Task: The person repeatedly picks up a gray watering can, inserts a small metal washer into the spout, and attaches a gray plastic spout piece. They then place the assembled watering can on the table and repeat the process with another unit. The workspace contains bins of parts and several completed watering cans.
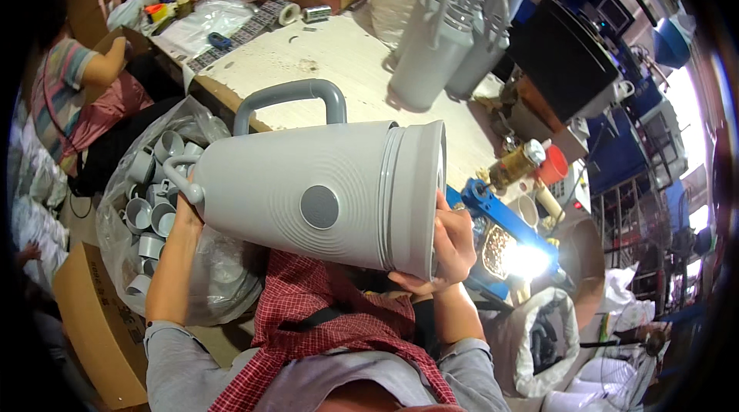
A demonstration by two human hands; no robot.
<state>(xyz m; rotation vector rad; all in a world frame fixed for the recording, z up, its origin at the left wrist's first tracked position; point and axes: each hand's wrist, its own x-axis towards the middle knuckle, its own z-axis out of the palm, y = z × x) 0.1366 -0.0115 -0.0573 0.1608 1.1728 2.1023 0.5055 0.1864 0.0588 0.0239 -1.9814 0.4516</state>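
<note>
A large light-grey plastic jug (285,181) lies sideways in front of me, held up by both hands. It has a darker grey side handle (289,91), a small light-grey loop (182,179) at its narrow left end and a dark round patch on its ribbed wall. My left hand (188,214) supports the narrow end from beneath, its fingers mostly hidden behind the jug. At the wide right end, my right hand (450,249) is closed on the stepped rim (419,200), thumb and fingers at its lower edge.
Several similar jugs (431,65) stand on the white worktable (308,61). A clear bag of grey cups (150,212) sits at left, beside an open carton (100,327). At right are a blue fixture (500,212), a bright lamp (527,259) and a white sack (531,343). Two other people work nearby.
</note>
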